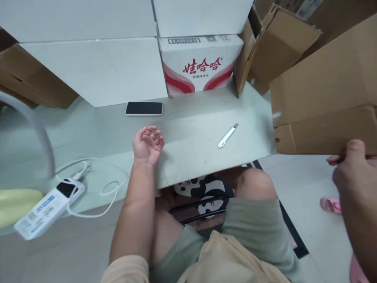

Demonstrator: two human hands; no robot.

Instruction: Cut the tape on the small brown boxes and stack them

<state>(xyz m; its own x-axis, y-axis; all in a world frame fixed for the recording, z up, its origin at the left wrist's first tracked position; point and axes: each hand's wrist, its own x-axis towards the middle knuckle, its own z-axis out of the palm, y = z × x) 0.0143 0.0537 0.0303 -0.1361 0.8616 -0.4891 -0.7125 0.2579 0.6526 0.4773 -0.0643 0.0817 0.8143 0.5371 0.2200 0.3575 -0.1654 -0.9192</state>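
Note:
My left hand [148, 145] is raised over the table, palm turned up, fingers loosely curled and apart with nothing in them. Just beyond it lies a phone [144, 108] with a dark screen. At the right edge of the view, my right hand [355, 167] grips the lower edge of a brown cardboard box [324, 90], thumb on the near side; most of its fingers are hidden. The box is partly out of view. Between my hands, a white utility knife [227, 136] rests on the table [182, 157], its blade showing at the far end.
A white carton with red print [203, 67] stands at the back beside plain white boxes [97, 70]. More cardboard [277, 43] leans at the back right. On the left are a white power bank [50, 208] with a cable [97, 215] and a yellow object [17, 206]. A pink slipper [330, 205] is on the floor.

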